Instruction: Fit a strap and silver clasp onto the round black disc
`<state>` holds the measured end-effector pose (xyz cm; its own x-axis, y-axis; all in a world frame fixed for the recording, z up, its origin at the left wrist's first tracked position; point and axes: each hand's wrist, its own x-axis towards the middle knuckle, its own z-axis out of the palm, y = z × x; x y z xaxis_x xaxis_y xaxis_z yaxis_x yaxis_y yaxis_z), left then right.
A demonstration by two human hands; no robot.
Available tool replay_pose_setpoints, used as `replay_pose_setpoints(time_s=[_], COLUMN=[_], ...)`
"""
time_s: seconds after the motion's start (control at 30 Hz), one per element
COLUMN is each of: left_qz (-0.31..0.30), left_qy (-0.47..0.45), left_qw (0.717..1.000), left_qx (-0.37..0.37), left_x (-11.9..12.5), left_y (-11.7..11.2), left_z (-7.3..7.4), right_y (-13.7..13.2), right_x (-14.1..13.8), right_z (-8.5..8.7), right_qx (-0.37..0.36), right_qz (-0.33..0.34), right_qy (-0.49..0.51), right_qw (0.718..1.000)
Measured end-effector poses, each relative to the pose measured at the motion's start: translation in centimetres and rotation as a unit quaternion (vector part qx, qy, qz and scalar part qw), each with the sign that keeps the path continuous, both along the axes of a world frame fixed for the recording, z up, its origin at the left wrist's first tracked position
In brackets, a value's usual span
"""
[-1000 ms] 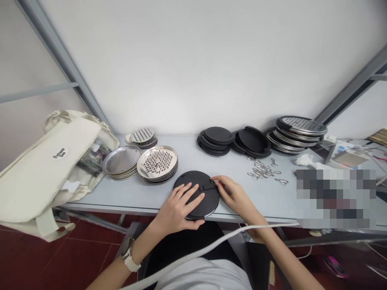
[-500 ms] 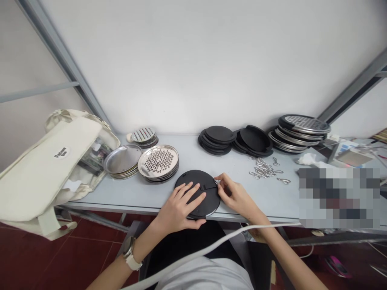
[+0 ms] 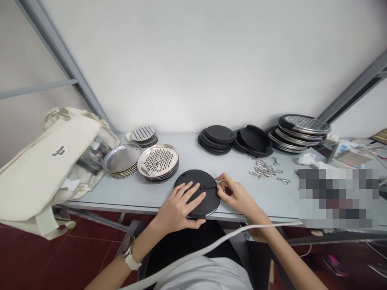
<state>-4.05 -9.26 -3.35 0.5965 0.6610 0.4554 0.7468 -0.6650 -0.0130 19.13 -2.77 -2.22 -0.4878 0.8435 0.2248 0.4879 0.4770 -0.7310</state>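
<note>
A round black disc (image 3: 196, 183) with a short tab lies at the front edge of the grey table (image 3: 229, 169). My left hand (image 3: 178, 207) rests flat on it with the fingers spread. My right hand (image 3: 237, 195) is at the disc's right rim, its fingertips pinched on a small metal clip (image 3: 217, 182) at the end of the tab. A loose heap of the same metal clips (image 3: 266, 169) lies just beyond my right hand.
Stacks of metal plates (image 3: 122, 160) and perforated grater discs (image 3: 157, 162) stand at the left, black discs (image 3: 216, 139) and black lids (image 3: 254, 140) at the back, assembled rimmed discs (image 3: 302, 127) at the right. A cream bag (image 3: 45, 161) hangs over the left end.
Almost nothing has moved. My right hand's fingers have shifted slightly at the tab's end; my left hand stays flat on the disc.
</note>
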Motion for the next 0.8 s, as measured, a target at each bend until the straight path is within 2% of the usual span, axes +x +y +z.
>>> replay_pose_setpoints(time_s=[0.8], left_qz=[0.0], left_qy=[0.0], left_qw=[1.0], left_qx=[0.002], left_x=[0.0], left_y=[0.01], left_z=[0.04], right_y=[0.03], right_x=[0.08], right_z=[-0.07], right_qx=[-0.019], right_qz=[0.011], right_qy=[-0.002], right_qw=[1.0])
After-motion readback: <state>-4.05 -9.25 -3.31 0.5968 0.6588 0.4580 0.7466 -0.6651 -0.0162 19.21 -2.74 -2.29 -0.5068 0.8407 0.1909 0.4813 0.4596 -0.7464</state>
